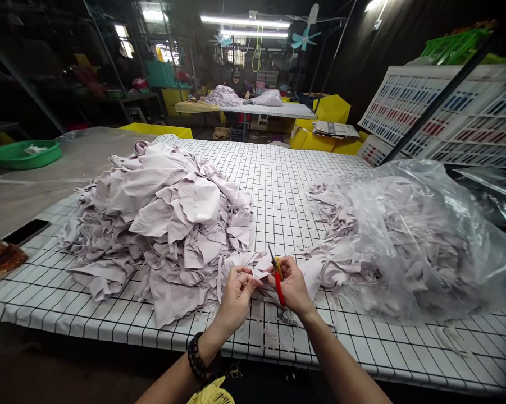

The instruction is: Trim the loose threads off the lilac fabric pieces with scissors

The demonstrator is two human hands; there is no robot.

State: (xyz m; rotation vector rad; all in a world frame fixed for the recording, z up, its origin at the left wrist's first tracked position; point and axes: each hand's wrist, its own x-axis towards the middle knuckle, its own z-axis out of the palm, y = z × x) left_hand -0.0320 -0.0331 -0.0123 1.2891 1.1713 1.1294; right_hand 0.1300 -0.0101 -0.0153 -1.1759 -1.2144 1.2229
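Near the table's front edge, my left hand point(236, 297) pinches a pale pink fabric piece point(259, 274) between thumb and fingers. My right hand point(292, 286) is closed around red-handled scissors point(279, 280), their dark blades pointing up and away from me. The fingers of my right hand also seem to touch the cloth; the exact grip is partly hidden. To the left rises a large heap of pale pink fabric pieces point(172, 196). Right of my hands, more such cloth point(413, 224) lies partly under a clear plastic bag point(459, 241). Small fabric scraps point(273, 336) lie below my hands.
The checked tablecloth point(273, 185) covers the table. At far left are a phone point(27, 231) and a green basin point(23, 155). White crates point(438, 112) stand at right, yellow bins point(332, 106) behind. A person point(237, 84) sits at a farther table.
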